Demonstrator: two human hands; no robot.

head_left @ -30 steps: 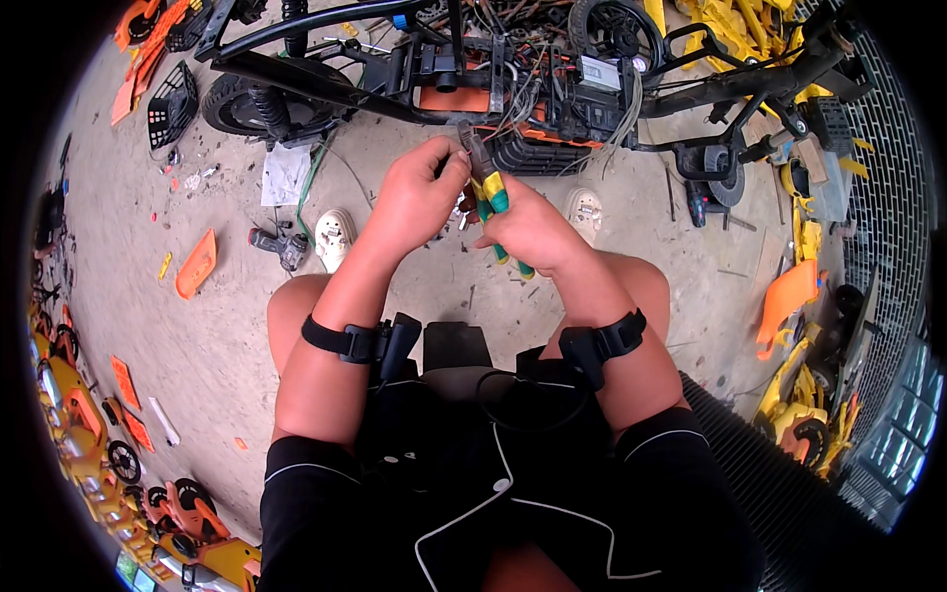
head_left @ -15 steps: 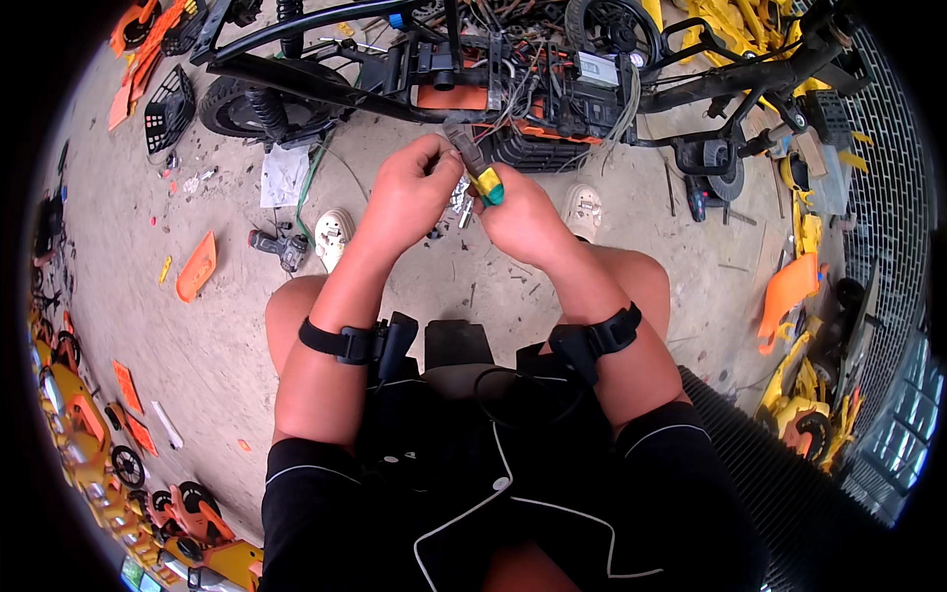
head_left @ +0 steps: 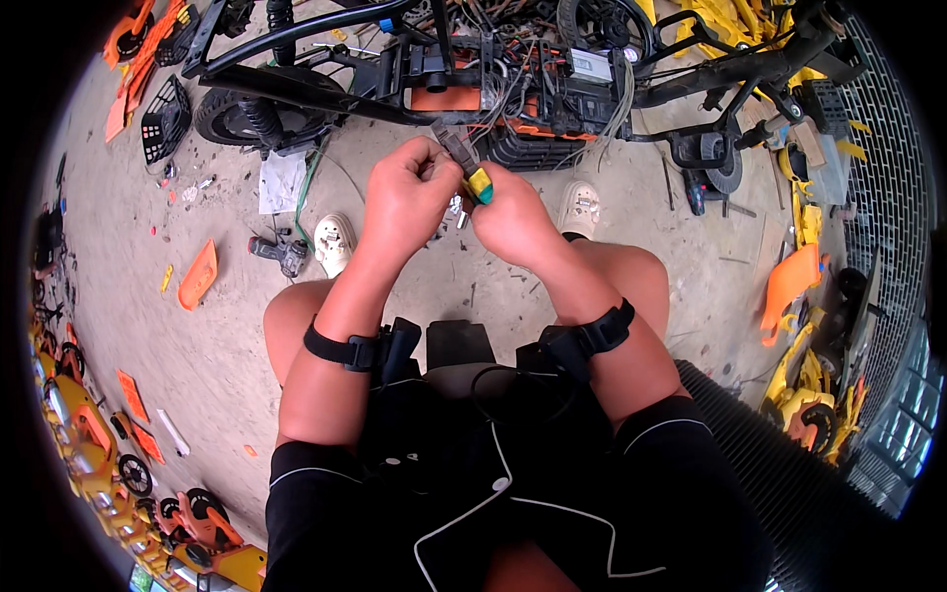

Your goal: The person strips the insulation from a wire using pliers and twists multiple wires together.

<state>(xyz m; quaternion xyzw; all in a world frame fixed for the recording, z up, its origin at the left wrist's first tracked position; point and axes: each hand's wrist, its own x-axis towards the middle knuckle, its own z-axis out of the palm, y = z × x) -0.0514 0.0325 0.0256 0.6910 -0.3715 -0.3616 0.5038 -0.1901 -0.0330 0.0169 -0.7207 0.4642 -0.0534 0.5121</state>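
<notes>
A short hand tool [head_left: 479, 185] with a yellow-and-green end and a flat grey part lies between my two hands; its exact kind is too small to make out. My right hand [head_left: 511, 217] is closed round the coloured end. My left hand [head_left: 406, 192] has curled fingers pinched close beside the grey part, and what they hold, if anything, is hidden. Beyond my fingertips stands a stripped black vehicle frame [head_left: 296, 91] with bundles of loose grey wires [head_left: 625, 113]. Small shiny metal parts [head_left: 460, 212] show on the floor between my hands.
A cordless drill [head_left: 280, 255] lies near my left shoe. Left of it is an orange panel [head_left: 198, 274]. Another power tool [head_left: 698, 191] lies at the right, with an orange part [head_left: 792, 286] farther out. A white sheet [head_left: 283, 183] lies beside the wheel [head_left: 222, 118].
Both hands have shifted very slightly left, still round the same tool. The vehicle frame sits a little higher in view.
</notes>
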